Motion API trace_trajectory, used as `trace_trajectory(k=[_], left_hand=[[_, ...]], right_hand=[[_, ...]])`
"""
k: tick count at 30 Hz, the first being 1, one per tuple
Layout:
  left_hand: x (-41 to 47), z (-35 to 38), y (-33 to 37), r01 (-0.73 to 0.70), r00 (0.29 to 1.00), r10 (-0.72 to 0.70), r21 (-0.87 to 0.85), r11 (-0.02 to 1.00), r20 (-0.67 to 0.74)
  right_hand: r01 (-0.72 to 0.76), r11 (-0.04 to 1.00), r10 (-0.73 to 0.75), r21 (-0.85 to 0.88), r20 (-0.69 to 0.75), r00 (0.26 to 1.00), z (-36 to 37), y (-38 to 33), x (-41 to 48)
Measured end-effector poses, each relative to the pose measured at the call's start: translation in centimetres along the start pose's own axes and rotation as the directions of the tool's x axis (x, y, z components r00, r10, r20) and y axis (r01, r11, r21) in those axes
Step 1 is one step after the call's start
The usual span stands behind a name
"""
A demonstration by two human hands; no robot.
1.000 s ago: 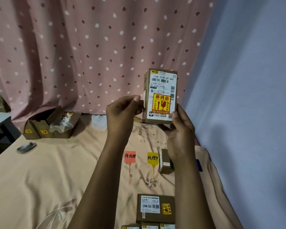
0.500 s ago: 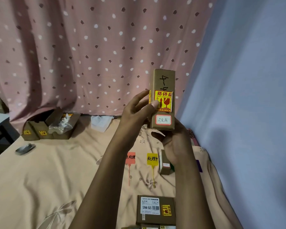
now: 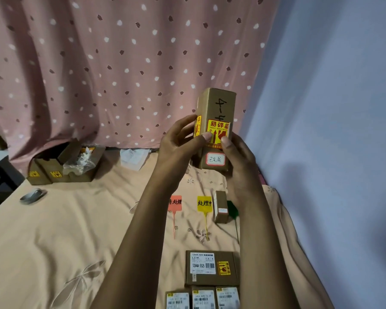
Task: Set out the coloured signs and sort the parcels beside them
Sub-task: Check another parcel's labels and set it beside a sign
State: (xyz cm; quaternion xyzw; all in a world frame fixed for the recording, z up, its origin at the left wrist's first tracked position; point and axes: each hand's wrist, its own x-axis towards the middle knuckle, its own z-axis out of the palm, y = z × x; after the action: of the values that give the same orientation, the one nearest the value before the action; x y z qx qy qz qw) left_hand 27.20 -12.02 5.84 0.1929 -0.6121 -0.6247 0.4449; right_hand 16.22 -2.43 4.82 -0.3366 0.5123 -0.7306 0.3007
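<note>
Both hands hold a brown cardboard parcel (image 3: pixel 216 108) upright in the air; it bears a yellow fragile sticker, black handwriting and a small white red-edged label. My left hand (image 3: pixel 178 141) grips its left side, my right hand (image 3: pixel 239 157) its right side and bottom. Below on the bed lie a red sign (image 3: pixel 175 202), a yellow sign (image 3: pixel 204 204) and a green sign (image 3: pixel 232 209), partly hidden. A small parcel (image 3: pixel 220 206) stands between the yellow and green signs. A flat brown parcel (image 3: pixel 212 267) and three small ones (image 3: pixel 202 298) lie nearer me.
A peach bedsheet (image 3: pixel 54 241) covers the bed. Open cardboard boxes (image 3: pixel 62 168) with plastic wrap sit at the back left, a grey object (image 3: pixel 32 195) lies near them, and white paper (image 3: pixel 133 158) is by the dotted pink curtain (image 3: pixel 98 63). A blue wall (image 3: pixel 332 130) bounds the right.
The parcel was turned from its white shipping-label face to a narrower face with handwriting and a small label. Both hands shifted their grip on it and it now sits slightly lower.
</note>
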Motion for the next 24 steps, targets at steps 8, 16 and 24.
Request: trace_trajectory(k=[8, 16, 24], left_hand=[[-0.4, -0.1, -0.9, 0.014, 1.0, -0.014, -0.016, 1.0, -0.01], [-0.6, -0.3, -2.1, 0.083, 0.995, -0.083, -0.011, 0.996, 0.056], [0.0, -1.5, -2.2, 0.157, 0.977, -0.155, 0.0, 0.988, 0.144]], right_hand=[[-0.051, 0.998, 0.051, 0.025, -0.011, 0.999, -0.9, 0.5, -0.4], [-0.141, 0.987, 0.14, 0.077, 0.025, 0.99, -2.1, 0.4, -0.9], [-0.163, 0.985, 0.161, 0.061, 0.027, 0.987, -2.7, 1.3, -0.4]])
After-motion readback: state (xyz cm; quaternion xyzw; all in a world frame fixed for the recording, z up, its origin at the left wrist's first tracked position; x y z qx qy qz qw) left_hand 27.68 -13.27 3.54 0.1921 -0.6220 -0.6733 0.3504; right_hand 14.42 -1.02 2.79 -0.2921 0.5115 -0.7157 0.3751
